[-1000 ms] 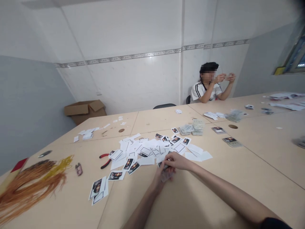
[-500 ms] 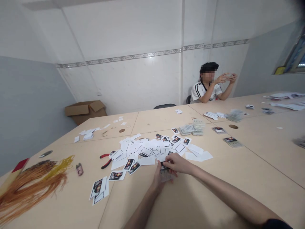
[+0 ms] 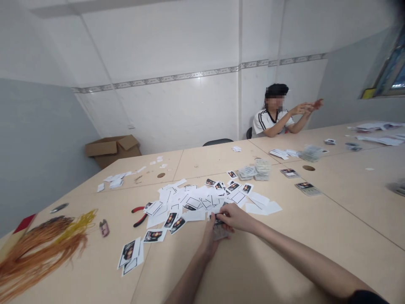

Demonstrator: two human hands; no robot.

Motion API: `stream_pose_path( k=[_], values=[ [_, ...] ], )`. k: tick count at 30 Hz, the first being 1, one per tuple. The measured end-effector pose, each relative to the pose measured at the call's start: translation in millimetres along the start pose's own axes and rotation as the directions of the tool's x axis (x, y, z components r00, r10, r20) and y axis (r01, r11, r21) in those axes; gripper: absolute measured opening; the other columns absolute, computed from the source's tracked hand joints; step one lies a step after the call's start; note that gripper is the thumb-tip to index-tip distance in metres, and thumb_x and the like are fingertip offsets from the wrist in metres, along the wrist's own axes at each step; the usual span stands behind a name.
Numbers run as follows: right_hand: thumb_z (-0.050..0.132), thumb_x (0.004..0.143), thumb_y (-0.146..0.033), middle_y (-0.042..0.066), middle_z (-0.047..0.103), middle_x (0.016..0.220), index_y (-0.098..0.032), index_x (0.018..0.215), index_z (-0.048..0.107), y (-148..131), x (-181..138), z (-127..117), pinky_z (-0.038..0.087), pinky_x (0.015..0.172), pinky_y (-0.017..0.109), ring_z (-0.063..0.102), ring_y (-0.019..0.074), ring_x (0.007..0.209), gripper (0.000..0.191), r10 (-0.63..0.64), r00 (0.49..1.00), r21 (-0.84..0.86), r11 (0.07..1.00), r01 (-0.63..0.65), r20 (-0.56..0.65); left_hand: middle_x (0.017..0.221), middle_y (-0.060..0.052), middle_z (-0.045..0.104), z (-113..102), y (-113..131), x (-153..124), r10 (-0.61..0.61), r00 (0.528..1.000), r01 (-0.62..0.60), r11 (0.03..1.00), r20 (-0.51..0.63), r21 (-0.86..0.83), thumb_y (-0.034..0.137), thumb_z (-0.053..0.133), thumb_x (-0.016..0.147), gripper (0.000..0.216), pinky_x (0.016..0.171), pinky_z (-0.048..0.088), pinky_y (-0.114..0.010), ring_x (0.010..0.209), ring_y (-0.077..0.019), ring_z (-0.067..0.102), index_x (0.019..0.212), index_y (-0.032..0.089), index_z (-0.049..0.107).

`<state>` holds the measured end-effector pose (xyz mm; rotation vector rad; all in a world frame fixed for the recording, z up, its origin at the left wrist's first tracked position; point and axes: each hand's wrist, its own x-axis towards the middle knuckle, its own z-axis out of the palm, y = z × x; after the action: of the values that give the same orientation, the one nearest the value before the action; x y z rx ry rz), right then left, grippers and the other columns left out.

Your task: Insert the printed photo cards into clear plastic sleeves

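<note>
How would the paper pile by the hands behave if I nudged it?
The paper pile would probably slide apart, since its pieces overlap loosely at odd angles. It is likely light, as the pieces look thin, and unlikely to roll, being flat on the table.

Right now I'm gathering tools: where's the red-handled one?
In the head view, the red-handled tool lies left of centre, at the left edge of the paper pile, right of the pink object.
</note>
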<state>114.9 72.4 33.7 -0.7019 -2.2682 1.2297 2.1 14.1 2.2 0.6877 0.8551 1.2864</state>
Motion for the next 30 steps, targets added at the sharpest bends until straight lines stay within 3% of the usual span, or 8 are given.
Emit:
stream_pose_path(
  k=[7,13,21,30],
  values=[
    [0.04,0.078,-0.027,0.0,0.053,0.049,-0.015,0.053,0.046,0,2,3,0.035,0.041,0.016,0.051,0.0085,0.043,0.028,-0.045,0.992,-0.165,0.986,0.026,-0.115,0.06,-0.005,0.06,-5,-2,1,-0.038,0.996,0.03,0.995,-0.078,-0.093,0.054,0.047,0.068,0.045,0.064,0.039,-0.031,0.059,-0.0155,0.056,0.076,0.011,0.06],
    [0.037,0.079,-0.027,-0.001,0.054,0.048,-0.015,0.055,0.047,-3,0,5,0.038,0.042,0.017,0.053,0.0093,0.041,0.029,-0.002,0.999,-0.056,0.998,-0.001,-0.043,0.045,-0.001,0.052,-6,-2,4,0.032,0.999,-0.034,0.997,-0.04,-0.068,0.058,0.045,0.067,0.049,0.051,0.033,-0.025,0.047,-0.0125,0.05,0.059,0.01,0.057],
    [0.041,0.078,-0.028,0.001,0.058,0.047,-0.014,0.054,0.052,-9,-2,-3,0.039,0.046,0.019,0.054,0.0107,0.043,0.029,-0.024,0.999,-0.151,0.988,0.018,-0.042,0.049,-0.002,0.054,-6,-6,6,0.011,0.996,-0.016,0.998,-0.087,-0.06,0.063,0.039,0.066,0.055,0.049,0.029,-0.023,0.05,-0.0132,0.051,0.061,0.011,0.057],
    [0.041,0.077,-0.028,0.002,0.059,0.05,-0.013,0.059,0.056,-19,-6,-10,0.04,0.044,0.019,0.055,0.012,0.045,0.028,-0.02,1.0,-0.102,0.995,0.02,0.008,0.05,-0.002,0.057,-1,-6,5,0.037,0.992,-0.047,0.995,-0.119,-0.088,0.066,0.038,0.064,0.057,0.046,0.029,-0.022,0.047,-0.0125,0.051,0.065,0.012,0.056]
  ],
)
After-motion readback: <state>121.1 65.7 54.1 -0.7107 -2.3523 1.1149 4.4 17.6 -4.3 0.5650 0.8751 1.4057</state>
